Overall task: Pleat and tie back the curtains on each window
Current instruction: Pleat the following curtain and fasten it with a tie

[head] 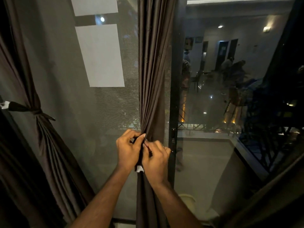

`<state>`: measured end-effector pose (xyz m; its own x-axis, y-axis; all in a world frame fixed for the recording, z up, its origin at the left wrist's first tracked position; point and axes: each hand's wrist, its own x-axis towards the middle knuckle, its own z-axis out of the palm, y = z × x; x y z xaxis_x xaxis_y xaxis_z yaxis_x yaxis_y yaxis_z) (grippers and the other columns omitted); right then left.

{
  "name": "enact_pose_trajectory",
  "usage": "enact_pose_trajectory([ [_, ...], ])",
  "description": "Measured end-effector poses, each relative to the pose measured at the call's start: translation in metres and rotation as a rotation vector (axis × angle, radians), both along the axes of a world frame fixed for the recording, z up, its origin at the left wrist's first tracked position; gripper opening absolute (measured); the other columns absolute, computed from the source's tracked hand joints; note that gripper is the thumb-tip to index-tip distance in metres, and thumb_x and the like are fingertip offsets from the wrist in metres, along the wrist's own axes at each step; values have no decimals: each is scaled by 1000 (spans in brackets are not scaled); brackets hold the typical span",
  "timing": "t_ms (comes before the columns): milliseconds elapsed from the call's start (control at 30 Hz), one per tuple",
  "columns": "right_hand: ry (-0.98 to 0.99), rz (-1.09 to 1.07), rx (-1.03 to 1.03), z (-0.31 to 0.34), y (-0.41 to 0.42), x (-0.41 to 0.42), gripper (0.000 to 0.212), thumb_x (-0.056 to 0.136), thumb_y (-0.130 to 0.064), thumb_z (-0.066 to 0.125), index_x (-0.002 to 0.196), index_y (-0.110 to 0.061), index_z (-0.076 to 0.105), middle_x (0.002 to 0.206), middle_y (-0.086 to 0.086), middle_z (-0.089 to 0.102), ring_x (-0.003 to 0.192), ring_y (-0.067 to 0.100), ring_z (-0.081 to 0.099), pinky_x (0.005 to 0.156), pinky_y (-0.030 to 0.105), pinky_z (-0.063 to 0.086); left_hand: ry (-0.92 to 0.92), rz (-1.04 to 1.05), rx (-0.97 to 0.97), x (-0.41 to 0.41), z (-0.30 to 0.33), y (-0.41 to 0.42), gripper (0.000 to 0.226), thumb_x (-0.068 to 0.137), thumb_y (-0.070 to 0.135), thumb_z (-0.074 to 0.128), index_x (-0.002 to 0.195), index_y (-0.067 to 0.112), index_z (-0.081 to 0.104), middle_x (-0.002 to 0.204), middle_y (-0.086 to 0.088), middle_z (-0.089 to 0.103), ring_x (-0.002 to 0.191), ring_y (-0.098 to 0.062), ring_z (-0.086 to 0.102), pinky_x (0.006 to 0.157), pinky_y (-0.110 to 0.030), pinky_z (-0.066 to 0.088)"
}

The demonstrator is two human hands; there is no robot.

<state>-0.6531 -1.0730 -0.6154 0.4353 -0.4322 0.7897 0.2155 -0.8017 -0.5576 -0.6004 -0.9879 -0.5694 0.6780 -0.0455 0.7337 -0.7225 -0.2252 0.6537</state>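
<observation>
A dark brown curtain (153, 71) hangs in the middle, gathered into narrow pleats at waist height. My left hand (127, 149) and my right hand (156, 159) meet in front of the gathered part, fingers curled and pinching a dark tie-back strip (139, 168) whose white end shows between my wrists. At the left a second brown curtain (41, 142) hangs bunched, with a knotted tie-back (35, 111) around it.
A mesh screen (105, 112) covers the pane behind the curtains. A black window frame (175, 79) with a latch (173, 135) stands just right of my hands. The glass pane (222, 96) at the right reflects a lit room. More dark curtain fabric (271, 195) hangs at the lower right.
</observation>
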Motion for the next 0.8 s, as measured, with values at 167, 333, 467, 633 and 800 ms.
enact_pose_trajectory([
  [167, -11, 44, -15, 0, 3, 3, 15, 91, -11, 66, 100, -20, 75, 83, -8, 63, 76, 9, 57, 73, 32, 38, 136, -136, -59, 7, 1, 7, 20, 85, 9, 78, 70, 19, 70, 69, 1, 66, 69, -16, 64, 65, -32, 51],
  [333, 22, 46, -83, -3, 7, 6, 15, 90, -4, 64, 91, -19, 69, 84, -6, 59, 77, 15, 57, 73, 35, 38, 181, -221, -70, 7, 5, 9, 13, 80, 11, 83, 72, 13, 73, 69, -2, 69, 67, -12, 64, 65, -32, 52],
  [467, 77, 205, -112, -8, 1, 5, 23, 87, -12, 61, 103, -18, 76, 94, -9, 63, 89, 11, 63, 77, 39, 46, 117, -182, 15, 14, 6, 13, 14, 80, 22, 80, 72, 15, 70, 68, 1, 69, 65, -16, 67, 62, -39, 56],
  [633, -90, 233, 405, 4, -40, 10, 41, 82, 3, 74, 106, -29, 73, 103, -7, 65, 95, 5, 64, 83, 22, 51, 143, -167, 7, 15, 9, 15, 14, 80, 20, 75, 69, 24, 68, 67, 5, 68, 63, -5, 60, 60, -32, 51],
  [800, 162, 274, 586, 0, -73, 37, 64, 82, -22, 83, 138, -32, 55, 128, -11, 64, 107, 4, 62, 93, 27, 51, 131, -181, 20, 14, 7, 15, 11, 82, 19, 75, 72, 19, 70, 69, 6, 68, 64, -8, 62, 59, -30, 51],
])
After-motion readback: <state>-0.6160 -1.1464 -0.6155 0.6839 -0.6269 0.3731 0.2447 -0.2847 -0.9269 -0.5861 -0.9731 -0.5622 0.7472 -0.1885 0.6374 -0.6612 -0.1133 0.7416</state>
